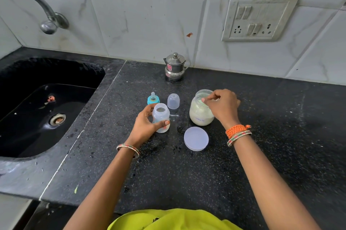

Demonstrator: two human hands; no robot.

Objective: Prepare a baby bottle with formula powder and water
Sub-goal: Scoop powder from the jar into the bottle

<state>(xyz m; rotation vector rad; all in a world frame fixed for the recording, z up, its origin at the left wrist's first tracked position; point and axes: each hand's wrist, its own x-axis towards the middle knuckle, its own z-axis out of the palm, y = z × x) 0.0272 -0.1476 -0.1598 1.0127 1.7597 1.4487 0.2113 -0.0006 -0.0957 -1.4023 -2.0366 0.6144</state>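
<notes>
The left hand [148, 123] is wrapped around the small clear plastic baby bottle [161, 120], which stands upright and uncapped on the black speckled stone counter [262, 154]. The right hand [223, 106] is pinched over the mouth of the open clear plastic jar of pale formula powder [200, 111], thumb and forefinger closed on something small, judged to be a scoop handle.

The step in hand appears to be drawing a measure of powder. It would be done well by lifting the scoop level, carrying it straight across the short gap to the bottle mouth, and keeping the bottle steadied, since that mouth is narrow and spillage is likely.

The jar's round translucent lid [196, 138] lies flat nearer the person. The teal-collared teat [153, 99] and clear dome cap [173, 101] stand behind the bottle.

The scoop itself cannot be made out. Whether the bottle already holds powder or water is unclear. The contents of the lidded steel pot [175, 66] by the wall are hidden.
</notes>
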